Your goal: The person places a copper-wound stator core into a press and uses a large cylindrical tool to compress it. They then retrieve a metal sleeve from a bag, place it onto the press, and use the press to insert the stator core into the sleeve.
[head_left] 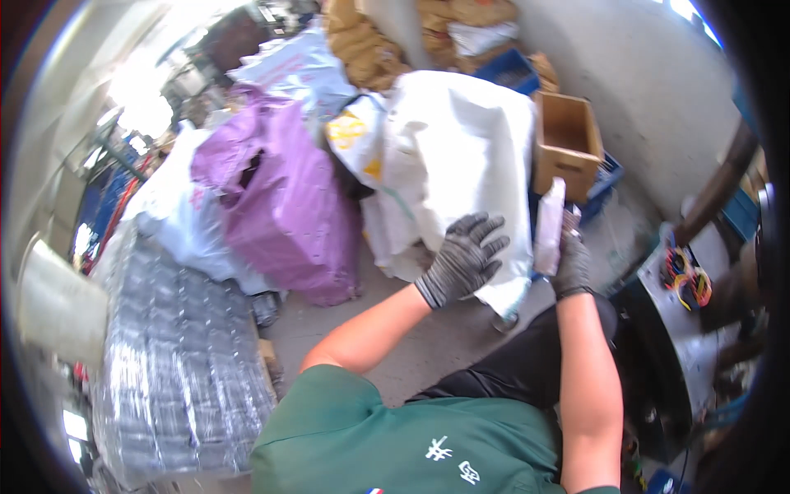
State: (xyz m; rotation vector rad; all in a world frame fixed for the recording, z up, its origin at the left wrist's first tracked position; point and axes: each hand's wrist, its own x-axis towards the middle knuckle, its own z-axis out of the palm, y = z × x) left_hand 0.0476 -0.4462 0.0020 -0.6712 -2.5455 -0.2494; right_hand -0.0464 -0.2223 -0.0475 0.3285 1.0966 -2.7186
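Note:
A grey knitted glove covers my left hand (465, 260), its fingers spread with nothing in them. It hangs in front of a large white sack (485, 156), close to the sack's lower front; touching or apart, I cannot tell. My right hand (573, 259), gloved the same way, is closed on a long, narrow, pale pinkish-white packet (550, 226) held roughly upright. The packet is beside the sack's right side, and what it contains I cannot make out. Just beyond my right hand stands a tall open wooden box (568, 160).
Left of the white sack are a purple sack (288, 210) and a pale blue sack (185, 206). Film-wrapped grey goods (177, 354) are stacked at the lower left. Brown bags (362, 45) lean against the back wall. Coloured bands (687, 280) lie on a metal surface at right.

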